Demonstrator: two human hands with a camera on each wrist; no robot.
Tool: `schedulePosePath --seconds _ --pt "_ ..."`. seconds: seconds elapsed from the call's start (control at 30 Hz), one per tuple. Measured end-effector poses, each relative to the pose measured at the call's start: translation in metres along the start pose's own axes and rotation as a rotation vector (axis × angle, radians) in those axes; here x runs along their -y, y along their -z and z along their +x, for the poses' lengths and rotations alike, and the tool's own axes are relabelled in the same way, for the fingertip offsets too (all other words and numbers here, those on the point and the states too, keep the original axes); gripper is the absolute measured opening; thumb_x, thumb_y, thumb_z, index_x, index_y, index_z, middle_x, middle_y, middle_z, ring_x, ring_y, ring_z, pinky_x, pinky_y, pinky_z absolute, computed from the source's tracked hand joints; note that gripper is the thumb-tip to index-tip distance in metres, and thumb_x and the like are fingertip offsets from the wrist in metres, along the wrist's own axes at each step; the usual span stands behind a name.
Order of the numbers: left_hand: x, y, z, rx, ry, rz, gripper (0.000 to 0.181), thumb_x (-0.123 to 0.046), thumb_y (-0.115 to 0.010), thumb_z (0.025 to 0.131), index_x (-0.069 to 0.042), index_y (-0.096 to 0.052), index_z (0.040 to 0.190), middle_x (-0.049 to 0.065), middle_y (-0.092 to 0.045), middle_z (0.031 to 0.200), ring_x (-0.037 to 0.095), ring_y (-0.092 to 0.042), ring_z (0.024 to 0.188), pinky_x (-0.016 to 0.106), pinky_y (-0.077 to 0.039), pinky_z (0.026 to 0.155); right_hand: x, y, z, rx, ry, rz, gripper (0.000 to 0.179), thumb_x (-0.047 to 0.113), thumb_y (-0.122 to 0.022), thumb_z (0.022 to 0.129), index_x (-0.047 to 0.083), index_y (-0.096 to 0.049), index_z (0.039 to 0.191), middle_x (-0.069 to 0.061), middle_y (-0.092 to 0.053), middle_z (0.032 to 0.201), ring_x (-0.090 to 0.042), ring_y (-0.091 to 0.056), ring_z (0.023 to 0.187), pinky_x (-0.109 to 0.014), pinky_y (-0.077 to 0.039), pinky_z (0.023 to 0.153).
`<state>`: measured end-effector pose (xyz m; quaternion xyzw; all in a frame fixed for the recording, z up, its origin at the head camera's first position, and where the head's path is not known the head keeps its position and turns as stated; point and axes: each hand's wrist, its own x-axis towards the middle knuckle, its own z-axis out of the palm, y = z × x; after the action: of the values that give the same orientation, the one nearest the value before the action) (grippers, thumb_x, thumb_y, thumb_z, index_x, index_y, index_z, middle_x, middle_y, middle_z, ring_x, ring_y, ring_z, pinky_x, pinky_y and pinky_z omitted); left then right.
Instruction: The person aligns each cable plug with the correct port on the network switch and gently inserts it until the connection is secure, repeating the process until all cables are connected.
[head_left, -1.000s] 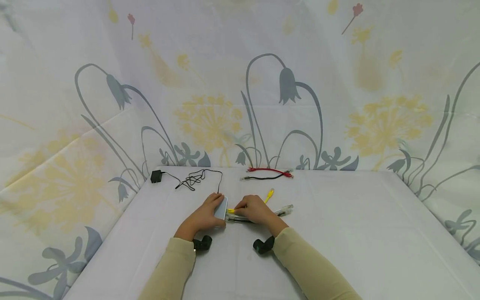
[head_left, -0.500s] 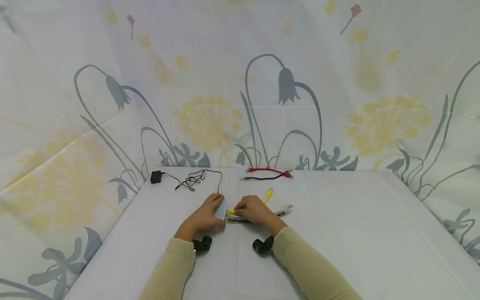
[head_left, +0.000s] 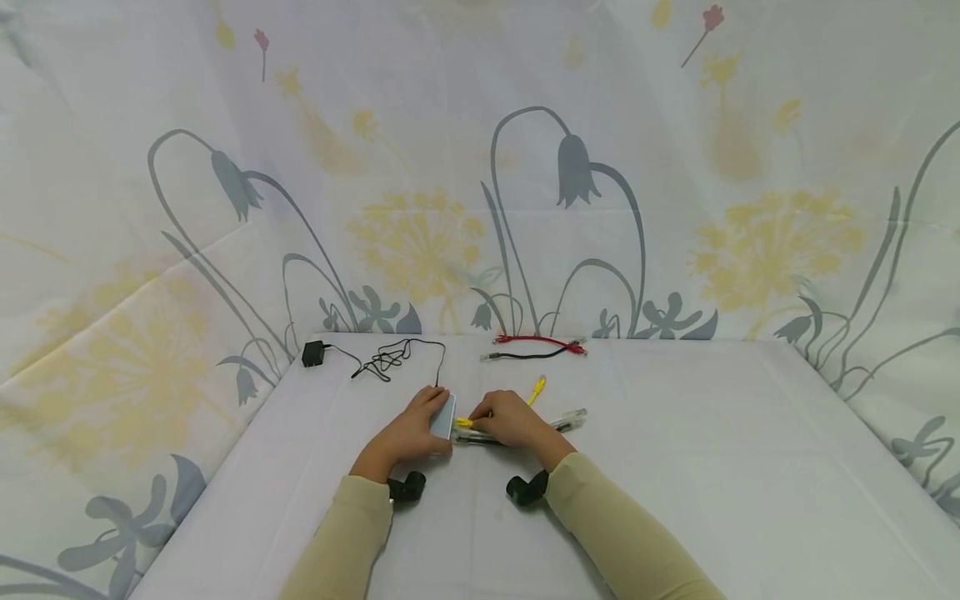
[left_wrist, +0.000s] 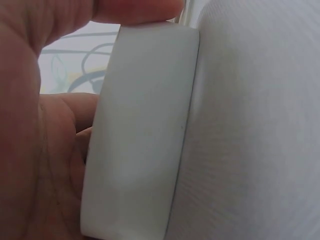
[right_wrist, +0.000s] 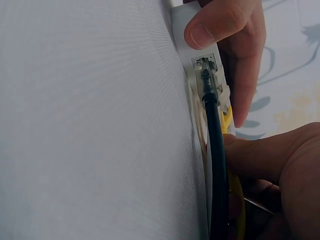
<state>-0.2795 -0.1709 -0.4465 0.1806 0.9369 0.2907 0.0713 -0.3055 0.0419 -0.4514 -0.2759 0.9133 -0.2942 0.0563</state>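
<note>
Plug of a yellow cable is pinched in the right hand against a white box, its seating unclear; the left hand grips the box's ends on the white table. Alongside, a black cable is plugged in; a black adapter lies farther back.

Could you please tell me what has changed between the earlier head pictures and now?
Nothing has visibly moved, been taken hold of or let go. The left hand still grips the white box, and the right hand still pinches the yellow cable beside it. The black power adapter and the red cable lie where they were.
</note>
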Motion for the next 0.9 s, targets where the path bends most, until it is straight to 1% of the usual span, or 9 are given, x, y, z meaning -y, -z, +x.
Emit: schedulePosePath --seconds 0.17,0.4,0.5,0.7,0.9 --pt "0.0 -0.0004 0.0006 -0.001 0.004 0.012 0.096 -0.024 -0.068 0.066 -0.008 -0.031 0.152 0.008 -0.025 0.16 0.028 -0.012 0.151 0.048 -0.026 0.116 0.0017 0.0001 0.0017 -0.006 -0.006 -0.013 0.018 0.015 -0.064 0.09 0.01 -0.078 0.1 0.0 -0.069 0.094 -0.017 -0.062 0.091 -0.034 -0.049 0.083" --pt "0.0009 -0.0021 0.0009 -0.007 0.01 0.017 0.095 -0.024 -0.069 0.066 -0.007 -0.031 0.152 0.008 -0.026 0.159 0.028 -0.013 0.151 0.048 -0.027 0.116 0.0018 -0.0011 0.0033 -0.021 0.028 -0.031 0.018 0.013 -0.064 0.089 0.009 -0.078 0.099 -0.002 -0.07 0.094 -0.018 -0.063 0.09 -0.034 -0.05 0.082" --pt "0.0001 -0.0027 0.0012 -0.01 0.013 0.018 0.095 -0.023 -0.069 0.066 -0.007 -0.032 0.152 0.008 -0.027 0.159 0.029 -0.015 0.15 0.049 -0.028 0.115 0.002 -0.0016 0.0031 -0.024 0.03 -0.031 0.018 0.013 -0.064 0.089 0.009 -0.078 0.099 -0.002 -0.07 0.094 -0.018 -0.064 0.091 -0.035 -0.05 0.083" --pt "-0.0015 -0.0039 0.0019 -0.006 0.019 0.024 0.094 -0.022 -0.068 0.066 -0.007 -0.032 0.152 0.008 -0.027 0.159 0.029 -0.016 0.15 0.048 -0.028 0.115 0.0027 -0.0004 0.0017 -0.015 0.028 -0.028 0.018 0.012 -0.064 0.089 0.008 -0.078 0.099 -0.003 -0.07 0.094 -0.019 -0.064 0.091 -0.036 -0.05 0.084" --pt "-0.0006 -0.0048 0.0023 -0.017 0.018 0.025 0.095 -0.021 -0.068 0.066 -0.007 -0.032 0.152 0.007 -0.027 0.159 0.028 -0.017 0.15 0.048 -0.029 0.115 0.0033 -0.0002 0.0021 -0.006 0.026 -0.029 0.018 0.011 -0.063 0.09 0.008 -0.078 0.1 -0.002 -0.069 0.094 -0.018 -0.063 0.091 -0.035 -0.05 0.083"
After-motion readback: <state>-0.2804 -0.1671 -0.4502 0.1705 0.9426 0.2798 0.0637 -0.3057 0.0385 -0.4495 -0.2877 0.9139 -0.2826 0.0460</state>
